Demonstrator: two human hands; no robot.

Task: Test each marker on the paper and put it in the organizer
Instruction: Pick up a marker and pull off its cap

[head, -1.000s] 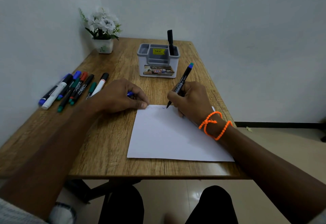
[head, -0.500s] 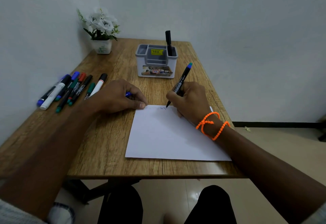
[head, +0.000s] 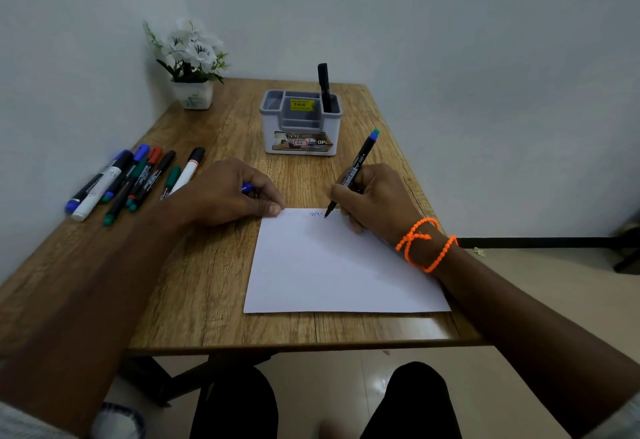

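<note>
A white sheet of paper [head: 339, 265] lies on the wooden table [head: 207, 283]. My right hand [head: 377, 199] grips a black marker [head: 356, 165] with a blue-green end, its tip touching the paper's top edge beside a small blue zigzag [head: 315, 214]. My left hand [head: 225, 193] rests at the paper's top left corner, fingers curled round a blue cap [head: 247, 188], thumb on the paper's edge. The grey organizer [head: 300, 123] stands behind, with one black marker [head: 324, 87] upright in its right compartment. Several markers [head: 131, 179] lie in a row at the left.
A white pot of white flowers [head: 192, 58] stands in the far left corner by the walls. The table's near edge runs just past the paper. My knees show below the table, above a tiled floor.
The marker tip has moved a little to the right along the paper's top edge, lengthening the blue zigzag. My left hand has stayed put.
</note>
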